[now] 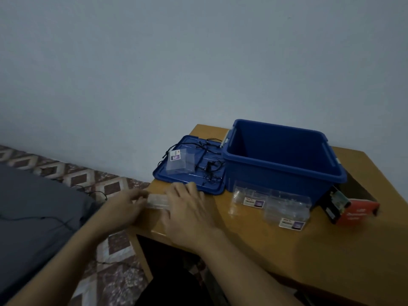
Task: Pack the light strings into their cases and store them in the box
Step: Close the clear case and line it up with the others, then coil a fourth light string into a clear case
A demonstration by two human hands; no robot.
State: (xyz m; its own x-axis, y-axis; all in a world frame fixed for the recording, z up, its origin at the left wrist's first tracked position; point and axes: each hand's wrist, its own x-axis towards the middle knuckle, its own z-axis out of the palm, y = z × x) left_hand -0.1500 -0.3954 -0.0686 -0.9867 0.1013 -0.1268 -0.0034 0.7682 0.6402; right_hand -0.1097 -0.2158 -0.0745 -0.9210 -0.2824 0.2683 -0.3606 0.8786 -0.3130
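Note:
A clear plastic case [157, 201] lies at the table's near left corner. My left hand [125, 206] pinches its left end and my right hand [187, 208] covers and holds its right part. An open blue box [284, 171] stands on the table with nothing visible inside. Its blue lid [163, 175] lies flat to the left, carrying a black light string [208, 164] and an open clear case [180, 161]. In front of the box lie two more clear cases with labels [249, 196] [287, 212].
The wooden table [254, 239] stands against a pale wall. A red and black carton [351, 206] lies at the right beside a dark opening. A grey cloth [33, 206] with a black wire covers the patterned floor at the left.

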